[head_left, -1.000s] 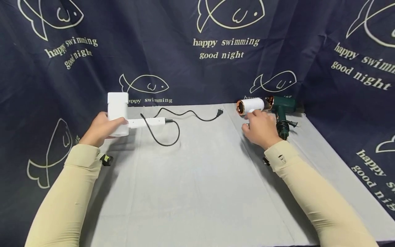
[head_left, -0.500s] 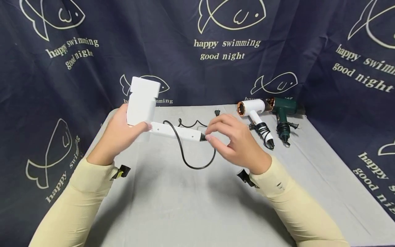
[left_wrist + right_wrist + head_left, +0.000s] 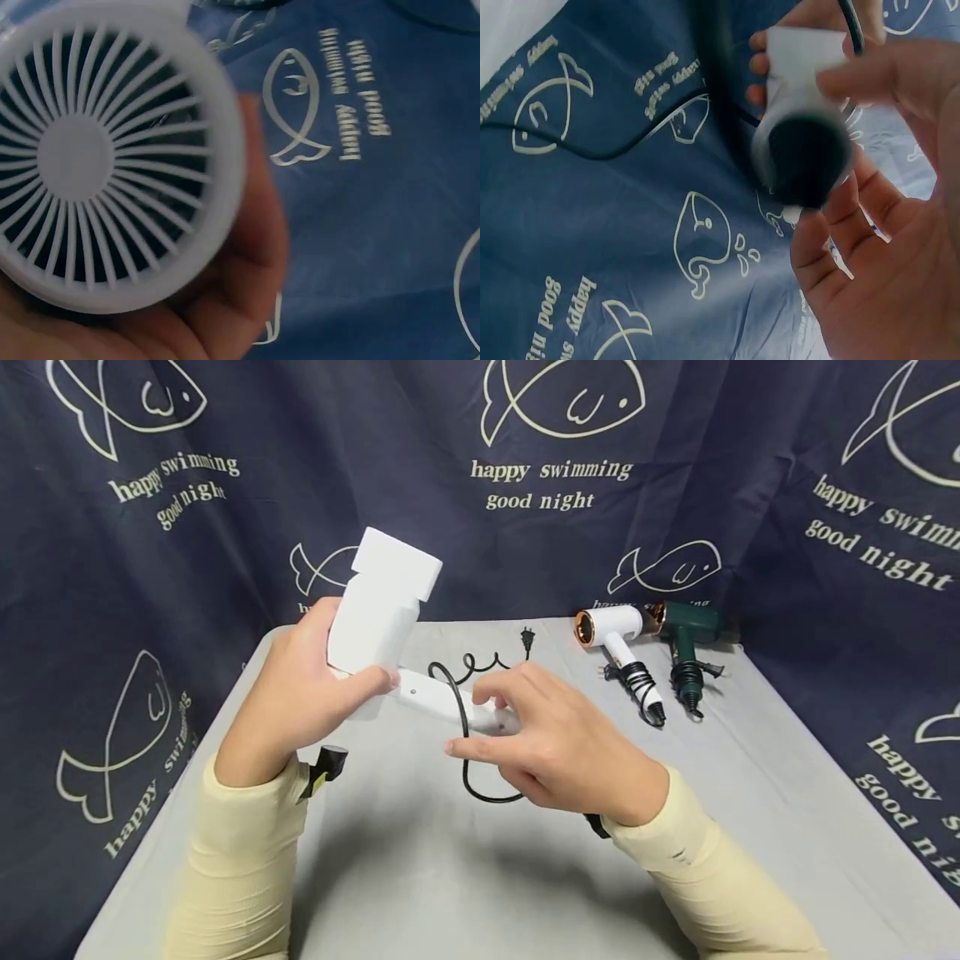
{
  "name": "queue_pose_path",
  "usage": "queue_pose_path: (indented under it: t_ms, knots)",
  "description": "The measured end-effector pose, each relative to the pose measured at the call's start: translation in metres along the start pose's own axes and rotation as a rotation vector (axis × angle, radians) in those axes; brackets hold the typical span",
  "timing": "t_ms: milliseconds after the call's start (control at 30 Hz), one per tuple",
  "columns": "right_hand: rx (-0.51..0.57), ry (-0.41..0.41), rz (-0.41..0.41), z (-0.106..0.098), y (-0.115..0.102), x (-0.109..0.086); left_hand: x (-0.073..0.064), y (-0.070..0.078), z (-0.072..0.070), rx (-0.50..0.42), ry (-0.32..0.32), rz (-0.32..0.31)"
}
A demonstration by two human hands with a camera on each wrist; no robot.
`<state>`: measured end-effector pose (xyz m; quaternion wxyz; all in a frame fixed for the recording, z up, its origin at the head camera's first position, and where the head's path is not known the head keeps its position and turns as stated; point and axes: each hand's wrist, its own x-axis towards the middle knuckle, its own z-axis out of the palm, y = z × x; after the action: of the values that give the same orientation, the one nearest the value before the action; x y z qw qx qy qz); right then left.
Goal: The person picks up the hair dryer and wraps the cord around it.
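Observation:
In the head view a white hair dryer (image 3: 382, 602) is tilted in the air above the table. My left hand (image 3: 300, 685) grips its barrel, with the thumb across the near side. The round slatted grille (image 3: 75, 157) faces the left wrist camera. My right hand (image 3: 555, 739) is around the handle (image 3: 431, 693) near its cord end, thumb out straight and fingers spread in a loose bend. In the right wrist view the handle's dark end (image 3: 806, 161) lies between thumb and fingers. The black cord (image 3: 465, 752) loops down in front of the handle.
A white hair dryer with a copper rim (image 3: 615, 631) and a dark green hair dryer (image 3: 686, 635) lie at the back right, cords wound on their handles. The plug (image 3: 528, 639) lies at the table's back edge. A navy curtain (image 3: 420, 460) hangs behind the grey tabletop (image 3: 420, 893).
The held hair dryer has come right and nearer, tilting clockwise. My right hand has left the copper-rimmed dryer and moved left to the held dryer's handle.

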<state>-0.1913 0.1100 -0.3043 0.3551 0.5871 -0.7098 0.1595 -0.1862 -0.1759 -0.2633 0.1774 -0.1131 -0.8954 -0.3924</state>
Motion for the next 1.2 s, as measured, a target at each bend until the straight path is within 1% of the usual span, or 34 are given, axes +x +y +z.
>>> queue_pose_path:
  t_ms: [100,233,300,433,500,567,633,733,833,933,1033,1100,1200]
  knots:
    - [-0.016,0.027,0.004,-0.002,-0.001,-0.001,-0.006,0.004,-0.001,-0.017,-0.042,-0.006]
    - [0.048,0.073,-0.003,-0.009,0.0,0.001,-0.009,0.003,0.0,-0.043,-0.091,0.0]
    - [0.089,0.088,-0.004,-0.014,0.001,0.002,-0.009,0.002,0.001,-0.051,-0.106,0.016]
    - [0.137,0.088,0.009,-0.022,0.006,-0.001,-0.006,-0.002,0.003,-0.056,-0.101,0.039]
    - [0.13,0.083,0.031,-0.024,0.01,-0.005,-0.005,-0.002,0.003,-0.05,-0.087,0.051]
    - [0.11,0.085,0.069,-0.025,0.014,-0.008,-0.005,-0.001,0.003,-0.059,-0.076,0.06]
    - [0.077,0.119,0.102,-0.025,0.018,-0.011,-0.005,-0.001,0.003,-0.081,-0.069,0.064]
    - [0.062,0.208,0.156,-0.023,0.023,-0.013,-0.004,-0.002,0.001,-0.127,-0.066,0.072]
    - [0.057,0.31,0.219,-0.019,0.026,-0.015,-0.003,-0.003,0.002,-0.173,-0.062,0.098]
    - [0.075,0.368,0.284,-0.015,0.03,-0.017,-0.003,-0.005,0.002,-0.251,-0.075,0.113]
    - [0.095,0.365,0.341,-0.011,0.033,-0.019,-0.002,-0.005,0.003,-0.349,-0.088,0.127]
    - [0.107,0.339,0.373,-0.007,0.035,-0.02,-0.002,-0.004,0.003,-0.405,-0.087,0.138]
    - [0.12,0.28,0.421,-0.002,0.038,-0.022,-0.001,-0.003,0.005,-0.493,-0.061,0.154]
